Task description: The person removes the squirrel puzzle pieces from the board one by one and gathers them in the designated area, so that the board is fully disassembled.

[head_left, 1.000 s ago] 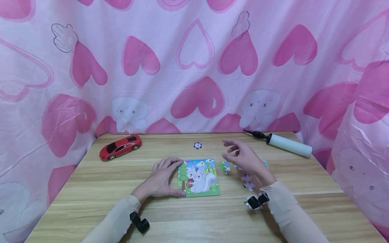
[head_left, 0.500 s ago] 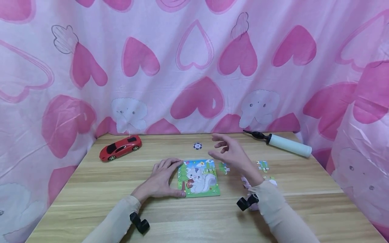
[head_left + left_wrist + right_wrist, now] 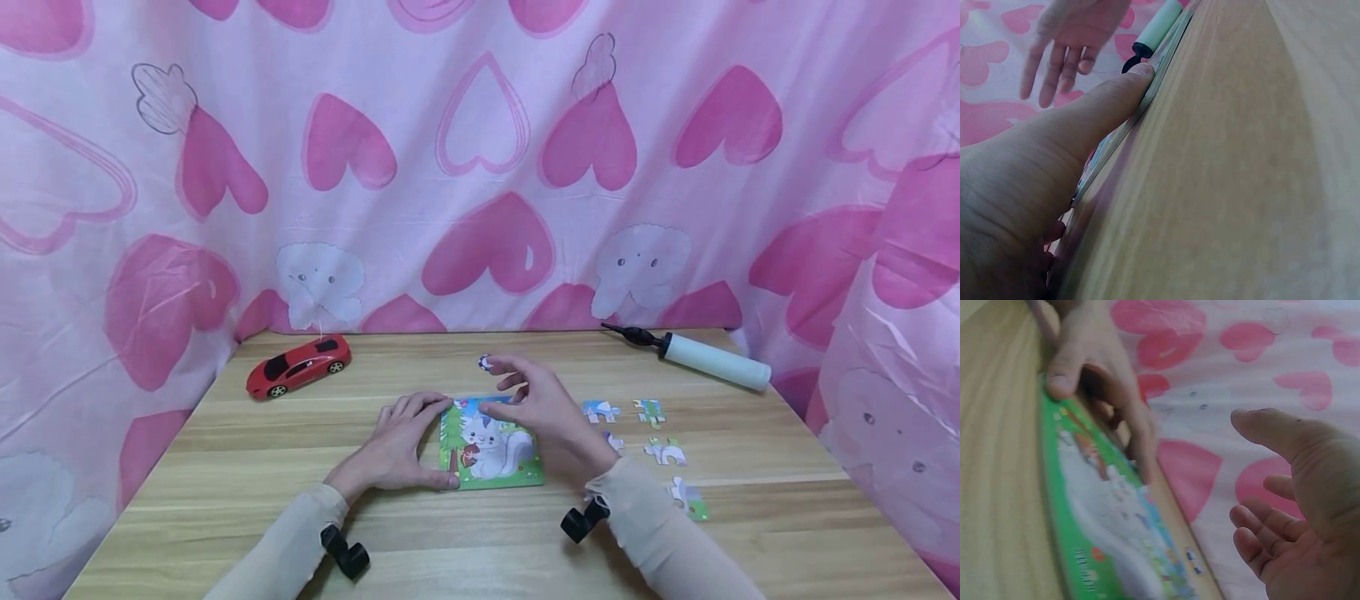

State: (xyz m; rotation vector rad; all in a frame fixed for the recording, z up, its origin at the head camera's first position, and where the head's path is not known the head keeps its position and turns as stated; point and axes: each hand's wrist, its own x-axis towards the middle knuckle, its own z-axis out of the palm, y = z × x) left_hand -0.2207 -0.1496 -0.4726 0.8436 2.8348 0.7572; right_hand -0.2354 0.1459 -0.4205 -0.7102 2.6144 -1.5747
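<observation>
1. A pink curtain printed with hearts hangs behind and beside a wooden bench. At the far edge stand a red toy car on the left, a white pump on the right and a small chip between them.

2. The puzzle, a squirrel picture in a green-edged tray, lies flat in the middle of the bench, near the person.

3. The left hand rests on the bench with its fingers straight against the puzzle's left edge and the thumb at the near left corner; the left wrist view shows a fingertip pressed along the tray's rim. Its grip is flat and bracing, closed round nothing.

4. The right hand hovers over the puzzle's upper right part. Its fingers are loosely spread and the palm shows bare in the right wrist view (so this grip is wide and holds no piece).

5. Loose pieces lie to the right of the tray, apart from it: several scattered in a small group, one more nearer the bench's front edge.

6. Judging by this, most of the picture is already laid. Whether gaps remain under the right hand cannot be told, but the loose pieces suggest a handful are left to fit.
</observation>
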